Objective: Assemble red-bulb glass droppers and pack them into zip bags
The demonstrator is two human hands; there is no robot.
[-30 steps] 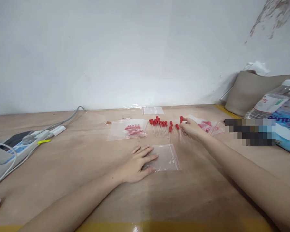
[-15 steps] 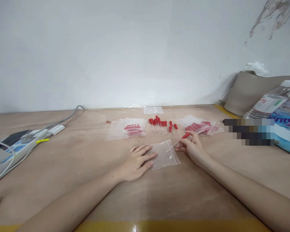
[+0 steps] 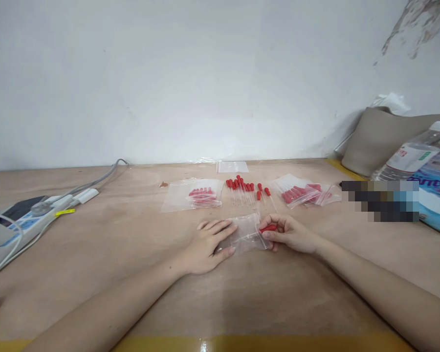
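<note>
My left hand [image 3: 210, 247] lies flat, fingers spread, on the left part of a clear zip bag [image 3: 244, 234] on the table. Between the thumb and fingers of my right hand [image 3: 288, 233] is the red bulb of a dropper [image 3: 268, 228]. Its thin clear tube points left and lies at the bag's mouth, partly inside as far as I can see. Beyond the bag, several red-bulbed droppers [image 3: 242, 185] lie in a loose group, tubes towards me. A filled zip bag of droppers [image 3: 204, 196] lies to their left, and more filled bags [image 3: 300, 193] overlap on the right.
A small zip bag [image 3: 232, 167] lies near the wall. On the left is a power strip [image 3: 33, 225] with cables. At the right stand a grey-brown container [image 3: 366, 139] and a plastic bottle [image 3: 407, 159], with a blue packet [image 3: 436, 210] in front.
My right hand has moved down and slightly left with the dropper, whose tube has swung level and gone to the bag's mouth. My left hand stays on the bag.
</note>
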